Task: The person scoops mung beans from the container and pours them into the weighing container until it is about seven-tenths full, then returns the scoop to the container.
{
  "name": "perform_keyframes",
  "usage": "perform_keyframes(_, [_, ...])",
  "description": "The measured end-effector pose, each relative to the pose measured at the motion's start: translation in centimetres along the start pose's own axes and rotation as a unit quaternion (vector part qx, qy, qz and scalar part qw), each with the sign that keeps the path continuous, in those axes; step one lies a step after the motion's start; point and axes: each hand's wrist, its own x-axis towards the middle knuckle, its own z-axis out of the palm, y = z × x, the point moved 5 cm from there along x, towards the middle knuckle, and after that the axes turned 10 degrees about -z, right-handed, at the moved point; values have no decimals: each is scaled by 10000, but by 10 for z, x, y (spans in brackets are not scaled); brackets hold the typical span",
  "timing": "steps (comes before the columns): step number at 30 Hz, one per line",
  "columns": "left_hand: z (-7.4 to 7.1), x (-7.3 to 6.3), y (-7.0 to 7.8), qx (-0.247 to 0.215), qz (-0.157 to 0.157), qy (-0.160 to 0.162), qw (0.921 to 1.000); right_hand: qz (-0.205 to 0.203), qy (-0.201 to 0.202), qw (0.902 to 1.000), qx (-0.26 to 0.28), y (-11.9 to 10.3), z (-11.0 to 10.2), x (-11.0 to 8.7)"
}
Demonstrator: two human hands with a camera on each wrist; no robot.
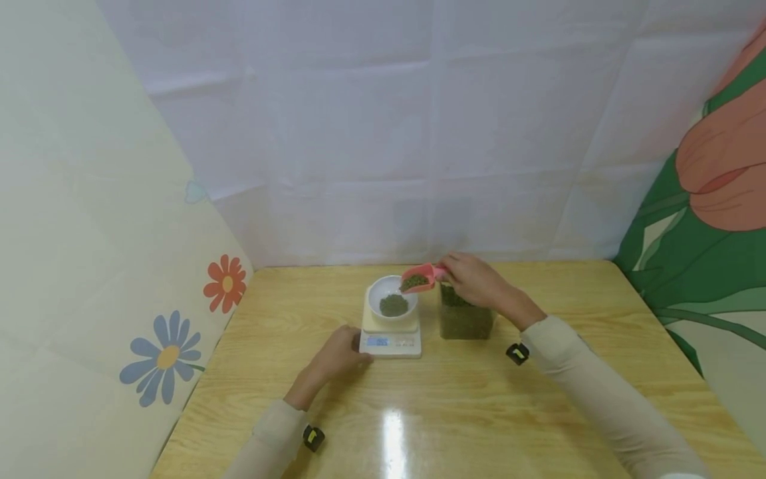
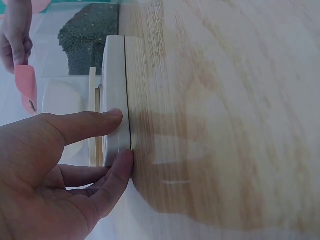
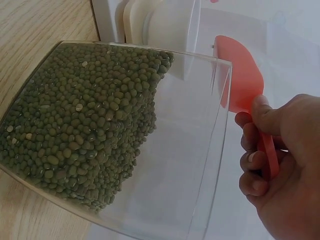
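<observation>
My right hand (image 1: 479,283) grips the handle of a red scoop (image 3: 240,75) loaded with mung beans (image 1: 414,283). The scoop is held over the right rim of a white bowl (image 1: 377,293), which has a small heap of mung beans at its bottom. Under the bowl is a white kitchen scale (image 1: 391,346) with a lit display; its digits are too blurred to read. At the scale's front left corner, my left hand (image 2: 60,165) holds the edge between thumb and fingers. A clear container (image 3: 170,200) partly filled with mung beans stands right of the scale, below my right hand.
The wood-grain table (image 1: 479,412) reaches back to a pale cloth wall (image 1: 347,133). Flower-printed panels stand along the left and right sides. Each sleeve has a small black device (image 1: 313,438) near the wrist.
</observation>
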Motion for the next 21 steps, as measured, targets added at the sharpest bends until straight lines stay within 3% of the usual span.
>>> perform_keyframes(21, [0,0,1,31,-60,36,10000,-88,-64,9997,-199,-7,-1,2])
